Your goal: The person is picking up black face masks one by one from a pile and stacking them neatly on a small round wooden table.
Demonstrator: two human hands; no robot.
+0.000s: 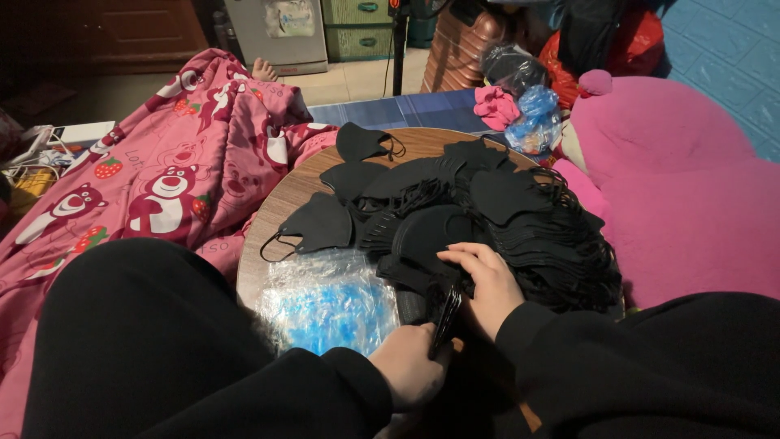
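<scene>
We pinch a folded black mask stack (445,313) in our left hand (410,366), long axis near-far; right hand (487,284) clasps its far end, pile (520,219) just beyond.

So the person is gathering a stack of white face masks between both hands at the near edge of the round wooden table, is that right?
Not quite: the masks are black, not white, as the head view shows. The rest holds. The left hand and right hand gather a stack of masks at the near edge of the round wooden table.
</scene>
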